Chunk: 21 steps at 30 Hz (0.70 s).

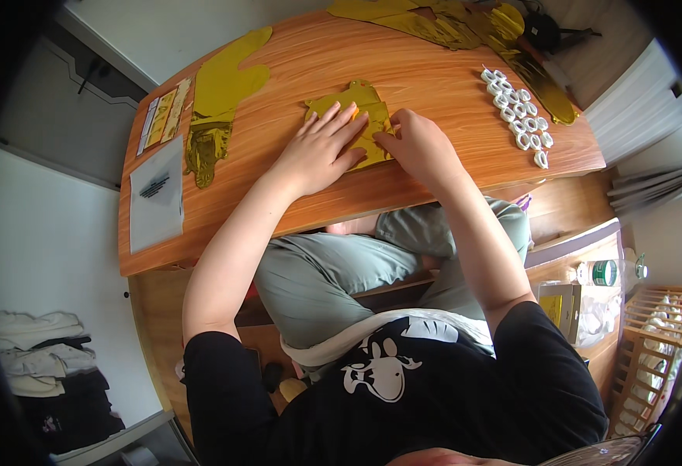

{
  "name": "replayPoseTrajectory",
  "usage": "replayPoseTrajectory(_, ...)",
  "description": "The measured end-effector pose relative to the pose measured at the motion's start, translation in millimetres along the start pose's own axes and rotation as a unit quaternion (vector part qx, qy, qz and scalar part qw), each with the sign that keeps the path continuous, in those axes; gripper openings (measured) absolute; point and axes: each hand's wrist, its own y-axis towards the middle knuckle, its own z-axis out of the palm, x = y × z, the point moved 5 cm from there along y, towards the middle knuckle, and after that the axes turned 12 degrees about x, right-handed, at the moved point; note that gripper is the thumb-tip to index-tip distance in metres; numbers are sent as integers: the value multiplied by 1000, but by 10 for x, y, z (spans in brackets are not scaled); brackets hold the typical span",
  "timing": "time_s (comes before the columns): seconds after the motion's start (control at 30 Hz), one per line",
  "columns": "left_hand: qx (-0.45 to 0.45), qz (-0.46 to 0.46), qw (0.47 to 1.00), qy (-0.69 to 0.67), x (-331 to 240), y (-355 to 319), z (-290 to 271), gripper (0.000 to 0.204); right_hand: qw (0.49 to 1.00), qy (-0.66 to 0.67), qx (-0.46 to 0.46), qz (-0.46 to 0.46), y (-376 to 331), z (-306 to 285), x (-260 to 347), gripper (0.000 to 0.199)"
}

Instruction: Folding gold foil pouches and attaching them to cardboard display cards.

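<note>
A gold foil balloon [366,101], flat and folded into a small piece, lies near the middle of the wooden table's front edge. My left hand [321,151] rests flat on it, fingers stretched out and slightly spread. At the balloon's right edge, my right hand [421,144] is closed, thumb and fingertips pinching the foil there. A small orange spot shows beside my left fingertips; I cannot make out what it is. Another flat gold foil balloon [228,85] is spread out to the left, its lower end crinkled.
White ribbon coils [521,116] lie in rows at the right of the wooden table [279,171]. More gold foil balloons [426,27] cover the far edge. At the left are a clear bag [156,194] with dark thin sticks and some flat strips [166,115].
</note>
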Motion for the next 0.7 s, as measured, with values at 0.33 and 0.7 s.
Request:
replayPoseTrajectory(0.33, 13, -9, 1000, 13, -29, -12, 13, 70, 984, 168, -13, -52, -377, -106, -110, 44)
replayPoseTrajectory(0.7, 0, -9, 1000, 25, -19, -13, 27, 79, 982, 67, -58, -166, -373, -22, -90, 32)
